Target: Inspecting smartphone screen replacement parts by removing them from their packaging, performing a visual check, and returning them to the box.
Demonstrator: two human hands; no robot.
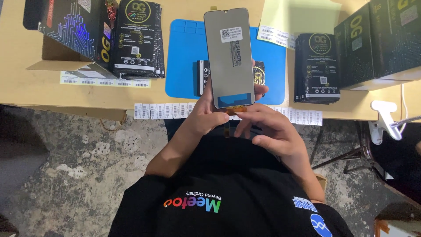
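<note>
While the left hand (pixel 206 116) grips the lower edge of the phone screen panel (pixel 229 57), holding it upright above the blue mat (pixel 184 66), the right hand (pixel 274 129) pinches the orange flex cable (pixel 232 112) at the panel's bottom. Hands are together, touching.

Phone repair workshop; blue work mat (pixel 184 52); stacked black parts boxes (pixel 316 68).

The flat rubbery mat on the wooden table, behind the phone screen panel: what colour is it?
The flat work mat is bright blue, seen plainly in the head view.
</note>
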